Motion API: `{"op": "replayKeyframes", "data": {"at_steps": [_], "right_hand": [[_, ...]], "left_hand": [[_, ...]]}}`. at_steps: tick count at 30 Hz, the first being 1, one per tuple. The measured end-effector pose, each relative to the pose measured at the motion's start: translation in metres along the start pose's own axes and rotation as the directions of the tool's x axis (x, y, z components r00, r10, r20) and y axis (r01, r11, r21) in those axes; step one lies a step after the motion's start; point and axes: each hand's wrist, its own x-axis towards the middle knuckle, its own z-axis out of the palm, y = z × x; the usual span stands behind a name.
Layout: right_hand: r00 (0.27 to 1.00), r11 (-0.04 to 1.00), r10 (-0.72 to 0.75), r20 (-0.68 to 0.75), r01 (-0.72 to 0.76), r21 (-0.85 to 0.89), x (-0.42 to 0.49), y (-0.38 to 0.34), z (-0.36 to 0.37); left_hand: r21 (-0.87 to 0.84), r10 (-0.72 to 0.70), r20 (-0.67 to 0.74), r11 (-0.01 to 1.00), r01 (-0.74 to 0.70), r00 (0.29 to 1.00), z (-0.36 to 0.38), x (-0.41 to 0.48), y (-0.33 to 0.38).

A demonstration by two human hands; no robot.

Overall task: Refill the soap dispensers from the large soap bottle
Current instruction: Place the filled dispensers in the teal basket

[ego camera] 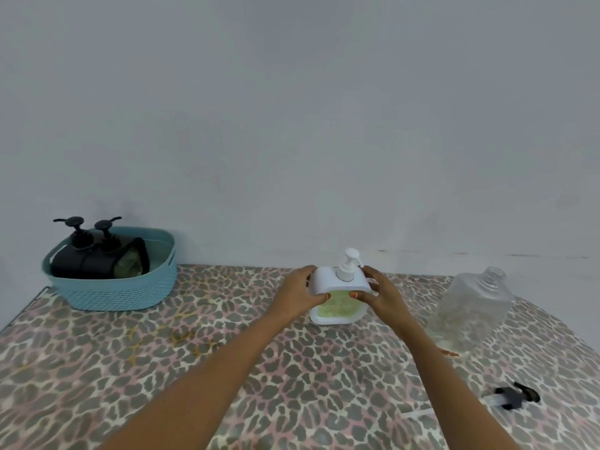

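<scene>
White dispenser [338, 285], teal basket [112, 292], leopard-print cloth [162, 368] (pink-grey)

Blurry black pump [516, 397], lower right

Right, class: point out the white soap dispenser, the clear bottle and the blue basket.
white soap dispenser [326, 281], head view, white top.
clear bottle [470, 306], head view, side wall.
blue basket [113, 293], head view, front wall.

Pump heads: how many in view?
4: two black pumps in the basket, a white pump on the held dispenser, a black pump loose on the table. Basket may hide more.
</scene>
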Motion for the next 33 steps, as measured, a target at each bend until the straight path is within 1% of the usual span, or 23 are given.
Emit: {"op": "replayKeyframes", "data": {"at_steps": [3,6,13,18,22,28,31,33], "right_hand": [[0.996,0.997,-0.077,0.052,0.078,-0.012,0.011,-0.036,0.02],[0.985,0.988,-0.141,0.103,0.146,-0.043,0.025,-0.071,0.044],[0.933,0.961,-0.257,0.252,0.275,-0.038,0.056,-0.148,0.117],[0.886,0.948,-0.275,0.375,0.314,-0.046,0.079,-0.188,0.167],[0.835,0.926,-0.275,0.477,0.364,-0.103,0.098,-0.218,0.201],[0.783,0.88,-0.231,0.578,0.421,-0.219,0.133,-0.243,0.239],[0.763,0.818,-0.232,0.604,0.489,-0.304,0.142,-0.246,0.253],[0.746,0.777,-0.252,0.617,0.536,-0.33,0.148,-0.244,0.261]], "left_hand": [[0.032,-0.005,-0.074,0.999,0.007,0.997,-0.044,-0.007,0.0],[0.022,-0.024,-0.163,0.999,0.028,0.986,-0.088,-0.016,-0.001],[0.027,-0.074,-0.324,0.996,0.087,0.943,-0.186,-0.043,-0.018],[0.063,-0.084,-0.418,0.991,0.121,0.905,-0.237,-0.055,-0.037],[0.05,-0.141,-0.502,0.98,0.192,0.853,-0.261,-0.059,-0.058],[0.002,-0.194,-0.629,0.968,0.251,0.753,-0.269,-0.061,-0.074],[-0.032,-0.227,-0.646,0.962,0.271,0.729,-0.265,-0.061,-0.079],[-0.05,-0.245,-0.643,0.959,0.28,0.725,-0.261,-0.061,-0.081]]}}
